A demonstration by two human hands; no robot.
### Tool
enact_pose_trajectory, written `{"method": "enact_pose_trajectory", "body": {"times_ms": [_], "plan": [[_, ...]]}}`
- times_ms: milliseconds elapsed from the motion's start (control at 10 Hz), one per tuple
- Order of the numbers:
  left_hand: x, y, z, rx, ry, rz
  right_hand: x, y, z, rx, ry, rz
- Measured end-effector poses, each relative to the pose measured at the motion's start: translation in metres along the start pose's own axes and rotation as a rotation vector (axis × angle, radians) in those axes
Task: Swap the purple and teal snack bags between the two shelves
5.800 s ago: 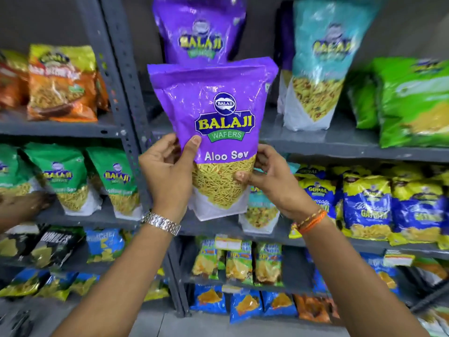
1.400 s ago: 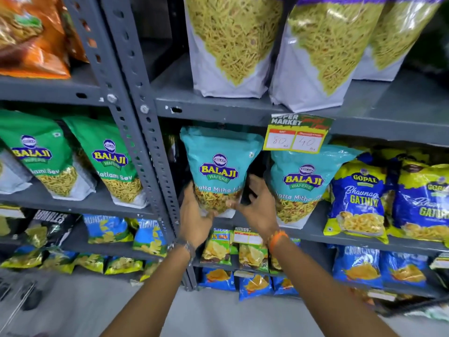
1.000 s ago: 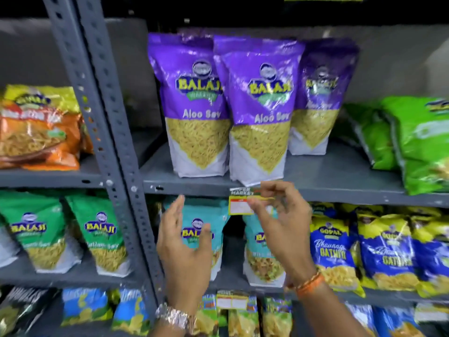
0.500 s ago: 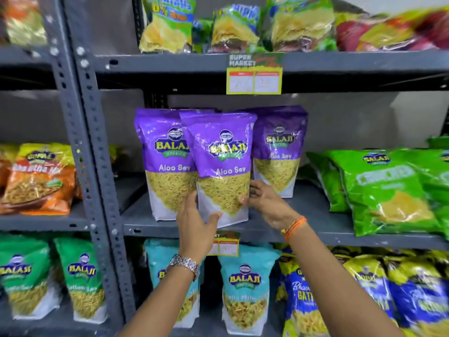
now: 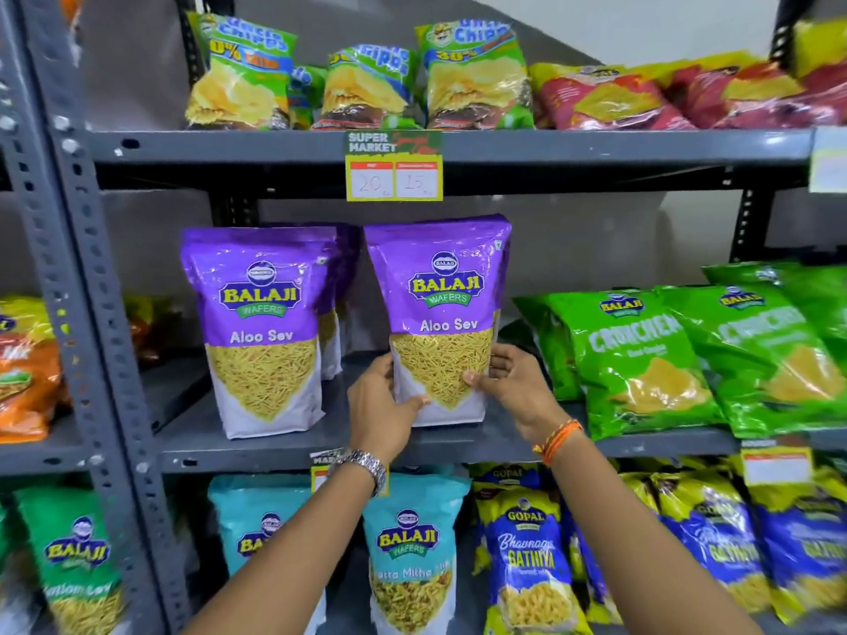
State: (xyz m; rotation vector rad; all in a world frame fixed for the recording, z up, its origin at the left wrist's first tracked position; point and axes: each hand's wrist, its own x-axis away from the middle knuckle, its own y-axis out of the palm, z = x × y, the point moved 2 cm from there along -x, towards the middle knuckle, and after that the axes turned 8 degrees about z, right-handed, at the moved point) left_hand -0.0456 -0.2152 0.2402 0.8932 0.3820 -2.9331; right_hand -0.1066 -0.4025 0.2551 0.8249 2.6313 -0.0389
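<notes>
A purple Aloo Sev bag stands upright on the middle shelf, held at its lower corners by my left hand and my right hand. Another purple bag stands to its left, with a third purple bag partly hidden behind it. On the shelf below stand two teal bags, one under my hands and one partly covered by my left forearm.
Green Crunchex bags lie close to the right of the held bag. Chip bags fill the top shelf. Blue-yellow Gathiya bags sit right of the teal ones. A grey upright post bounds the left side. Price tag hangs above.
The view has tilted up from the lower shelf. My hands left the teal bags, rose to the middle shelf, took the front purple bag and shifted it to the right.
</notes>
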Motion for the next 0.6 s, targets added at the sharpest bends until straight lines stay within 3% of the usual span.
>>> {"method": "enact_pose_trajectory", "body": {"times_ms": [600], "plan": [[-0.004, 0.032, -0.002, 0.062, 0.019, -0.056, 0.004, -0.025, 0.001, 0.057, 0.042, 0.081]]}}
